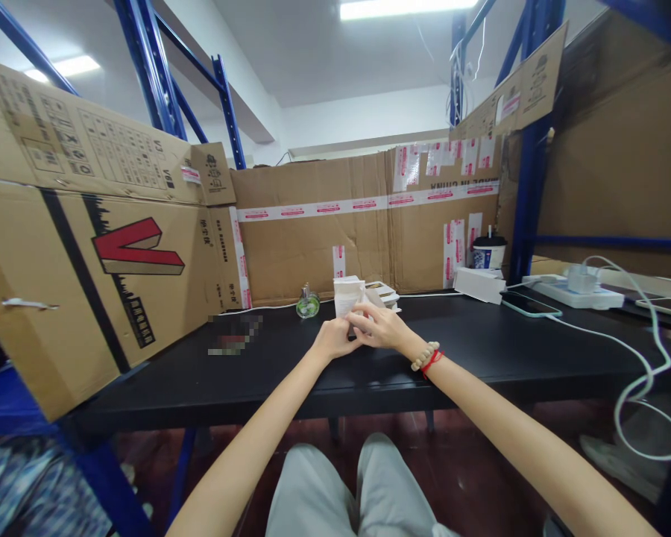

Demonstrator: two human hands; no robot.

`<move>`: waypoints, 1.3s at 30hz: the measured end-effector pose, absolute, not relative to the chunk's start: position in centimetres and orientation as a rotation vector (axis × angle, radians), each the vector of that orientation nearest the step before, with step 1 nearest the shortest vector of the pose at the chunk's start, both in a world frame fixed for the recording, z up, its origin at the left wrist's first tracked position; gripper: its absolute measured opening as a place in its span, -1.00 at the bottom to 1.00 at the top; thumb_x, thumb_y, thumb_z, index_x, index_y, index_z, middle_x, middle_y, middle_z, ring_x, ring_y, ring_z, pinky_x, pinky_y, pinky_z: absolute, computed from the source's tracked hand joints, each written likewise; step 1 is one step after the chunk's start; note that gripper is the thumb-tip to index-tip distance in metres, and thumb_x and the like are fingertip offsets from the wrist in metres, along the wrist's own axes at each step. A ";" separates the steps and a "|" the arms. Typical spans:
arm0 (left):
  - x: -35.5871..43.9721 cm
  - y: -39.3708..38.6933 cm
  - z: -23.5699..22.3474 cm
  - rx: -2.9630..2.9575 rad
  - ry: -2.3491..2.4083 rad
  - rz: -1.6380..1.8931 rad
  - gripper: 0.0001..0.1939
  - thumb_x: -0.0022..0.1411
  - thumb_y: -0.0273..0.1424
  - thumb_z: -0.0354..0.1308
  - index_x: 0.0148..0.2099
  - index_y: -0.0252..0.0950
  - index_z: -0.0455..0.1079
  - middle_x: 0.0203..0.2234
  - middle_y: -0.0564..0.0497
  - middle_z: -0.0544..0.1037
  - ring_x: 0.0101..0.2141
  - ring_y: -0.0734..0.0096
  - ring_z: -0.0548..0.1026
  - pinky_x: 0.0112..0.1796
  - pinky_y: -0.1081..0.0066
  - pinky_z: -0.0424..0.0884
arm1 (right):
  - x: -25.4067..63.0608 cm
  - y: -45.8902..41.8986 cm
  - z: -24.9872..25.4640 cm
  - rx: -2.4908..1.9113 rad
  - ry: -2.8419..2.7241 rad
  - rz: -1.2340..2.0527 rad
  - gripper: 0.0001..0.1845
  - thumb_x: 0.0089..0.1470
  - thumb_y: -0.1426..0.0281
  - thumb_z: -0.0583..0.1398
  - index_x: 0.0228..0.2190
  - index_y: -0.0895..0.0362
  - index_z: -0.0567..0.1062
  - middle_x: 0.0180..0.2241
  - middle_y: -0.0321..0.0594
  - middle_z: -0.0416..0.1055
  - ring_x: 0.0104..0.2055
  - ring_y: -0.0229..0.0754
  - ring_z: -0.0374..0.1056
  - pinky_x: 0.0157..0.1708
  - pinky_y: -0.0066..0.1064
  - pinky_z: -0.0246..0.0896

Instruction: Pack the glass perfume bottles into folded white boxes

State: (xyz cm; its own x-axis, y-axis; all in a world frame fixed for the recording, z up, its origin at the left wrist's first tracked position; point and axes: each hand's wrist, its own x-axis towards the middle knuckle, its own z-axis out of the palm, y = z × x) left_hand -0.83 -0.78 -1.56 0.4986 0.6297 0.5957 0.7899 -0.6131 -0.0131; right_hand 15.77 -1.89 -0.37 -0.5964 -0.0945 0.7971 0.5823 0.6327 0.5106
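Just above the black tabletop, my hands meet at an upright piece of white folded paper or thin card; I cannot tell whether it is a sheet or a small carton. My left hand is closed at its lower edge, fingertips partly hidden. My right hand, wearing a beaded bracelet and a red cord at the wrist, bends its fingers around the right side of it. Left of the paper stands a round green glass perfume bottle. Behind my right hand lies a white box, partly covered.
Cardboard walls enclose the black table. At the right are a lidded paper cup, a white carton, a phone and a power strip with loose white cables. A blurred flat item lies at the left.
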 end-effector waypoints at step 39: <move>-0.7 -1.6 -1.0 -2.236 -1.299 -1.204 -0.34 0.18 -0.34 -0.02 0.25 -0.29 -0.19 -0.50 0.16 0.47 -0.58 0.56 0.44 -0.53 0.60 0.23 | 17.3 -1.7 -0.4 -0.890 -1.976 -0.245 -0.42 -0.09 0.20 0.10 -0.04 0.22 0.34 -0.71 -0.39 0.27 -0.64 -0.24 0.24 -0.56 -0.49 0.05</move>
State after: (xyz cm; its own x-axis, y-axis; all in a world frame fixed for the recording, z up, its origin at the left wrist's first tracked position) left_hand -0.66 -1.55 -0.96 0.2452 0.5787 0.7778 0.8192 -0.5528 0.1531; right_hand 17.34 -1.73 -0.41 -0.3113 0.4897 0.8144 0.6739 0.7180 -0.1741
